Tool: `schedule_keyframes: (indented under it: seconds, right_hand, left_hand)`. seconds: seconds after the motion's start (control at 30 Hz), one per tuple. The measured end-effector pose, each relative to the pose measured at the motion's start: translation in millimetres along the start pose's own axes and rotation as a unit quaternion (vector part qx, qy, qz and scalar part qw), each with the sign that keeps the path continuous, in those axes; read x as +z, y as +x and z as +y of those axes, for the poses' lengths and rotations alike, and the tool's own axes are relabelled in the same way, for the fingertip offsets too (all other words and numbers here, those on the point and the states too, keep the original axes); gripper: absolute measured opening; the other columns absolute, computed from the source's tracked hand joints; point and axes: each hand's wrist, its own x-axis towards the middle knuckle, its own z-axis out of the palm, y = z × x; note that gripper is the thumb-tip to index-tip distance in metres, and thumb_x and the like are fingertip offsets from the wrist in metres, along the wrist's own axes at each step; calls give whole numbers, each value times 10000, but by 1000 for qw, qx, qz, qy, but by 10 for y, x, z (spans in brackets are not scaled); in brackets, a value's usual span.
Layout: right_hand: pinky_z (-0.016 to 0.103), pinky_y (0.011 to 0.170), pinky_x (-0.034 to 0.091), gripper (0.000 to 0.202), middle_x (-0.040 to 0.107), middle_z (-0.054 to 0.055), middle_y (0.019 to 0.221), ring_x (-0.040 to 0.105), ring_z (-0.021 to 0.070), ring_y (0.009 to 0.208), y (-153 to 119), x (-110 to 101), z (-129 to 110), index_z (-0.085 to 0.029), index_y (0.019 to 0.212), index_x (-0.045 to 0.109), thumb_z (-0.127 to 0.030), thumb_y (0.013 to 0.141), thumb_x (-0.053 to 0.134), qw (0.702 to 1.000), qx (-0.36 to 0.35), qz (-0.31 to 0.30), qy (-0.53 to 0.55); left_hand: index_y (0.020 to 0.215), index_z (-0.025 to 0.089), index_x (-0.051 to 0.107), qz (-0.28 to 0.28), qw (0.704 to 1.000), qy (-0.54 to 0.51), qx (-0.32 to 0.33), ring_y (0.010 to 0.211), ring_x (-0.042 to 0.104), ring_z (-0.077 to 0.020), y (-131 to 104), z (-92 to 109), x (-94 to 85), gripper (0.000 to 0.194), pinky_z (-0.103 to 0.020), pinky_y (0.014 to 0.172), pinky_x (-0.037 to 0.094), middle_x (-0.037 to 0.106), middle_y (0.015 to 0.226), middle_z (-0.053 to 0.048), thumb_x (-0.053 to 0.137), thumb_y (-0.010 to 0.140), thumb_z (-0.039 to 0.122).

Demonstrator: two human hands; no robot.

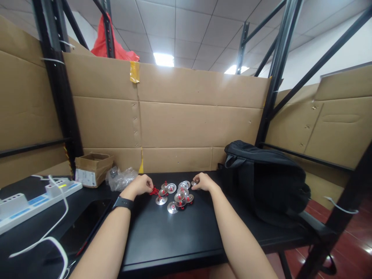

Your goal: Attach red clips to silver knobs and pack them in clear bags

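Several small silvery finger cymbals (171, 188) with red cords through their domed middles lie in a loose cluster on the black tabletop (168, 240). My left hand (142, 185), with a dark watch on its wrist, is at the left side of the cluster. Its fingers are closed in a pinch at a bunch of red cord (154, 191). On the right side, my right hand (204, 181) has its thumb and fingers closed on the edge of one cymbal (194, 182). Its fingertips partly cover that cymbal.
A black backpack (264, 178) stands at the right. Behind my left hand are a crumpled clear plastic bag (121, 178) and an opened cardboard box (93, 169). A dark phone (84, 224) and a white power strip (37, 205) with a cable lie left. Cardboard walls (177, 124) enclose the table.
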Motion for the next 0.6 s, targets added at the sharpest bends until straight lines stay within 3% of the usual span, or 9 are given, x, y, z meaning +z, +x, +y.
schedule_keyframes:
  seconds: [0.13,0.3,0.47,0.6]
  right_hand:
    - [243,701,467,487,743,62,889,674,189,802,4,25,43,-162,983,763,-364,556,883,999,24,-27,-10]
    - [236,689,465,438,739,57,920,671,183,804,-1,-1,35,-176,993,759,-301,584,851,999,35,-33,-17]
    - [217,632,448,479,737,26,895,653,157,735,-19,-35,27,-207,1036,744,-220,563,820,998,36,-53,-19]
    - [219,633,447,432,741,34,884,652,159,731,-22,-41,27,-199,1008,755,-207,578,792,997,42,-63,-20]
  left_hand:
    - [608,211,731,-22,1000,-3,11,611,651,-160,-19,55,4,88,-211,587,419,716,613,-3,647,584,213]
    - [780,213,760,-6,995,-36,95,662,646,-165,-40,410,53,177,-215,609,433,723,704,-14,628,686,284]
    - [1014,266,764,-71,979,-41,187,815,659,-195,-73,814,340,418,-227,706,463,726,944,-25,772,601,331]
    - [965,278,765,-77,974,-3,213,819,649,-184,-57,891,532,311,-225,732,445,725,901,-11,736,656,260]
